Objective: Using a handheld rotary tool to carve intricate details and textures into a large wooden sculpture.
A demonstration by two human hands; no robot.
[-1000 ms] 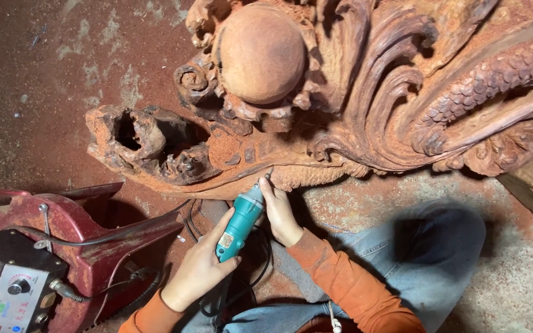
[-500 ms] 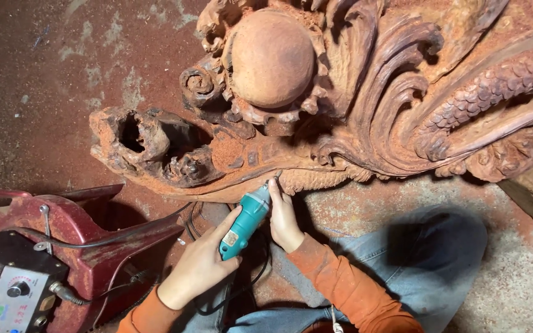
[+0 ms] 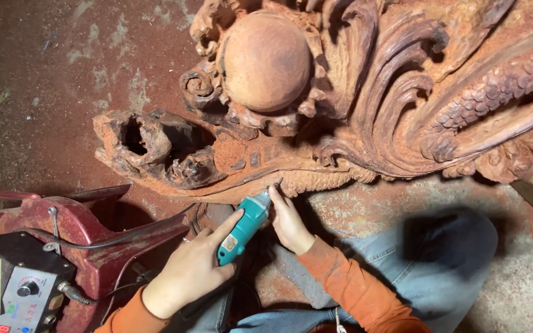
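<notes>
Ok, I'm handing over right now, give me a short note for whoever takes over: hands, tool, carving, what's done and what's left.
Left hand: wrapped around the teal rotary tool, tip at the lower edge of the carved wood piece.
Right hand: fingertips braced on that same edge, beside the tool tip.
Control box with a dial sits at lower left against a red machine; the tool's cord runs that way.
Done: the ball, scrolls and scales are fully shaped; reddish dust lies around.
Left: apparently detail work along the lower edge; how much remains cannot be told.
</notes>
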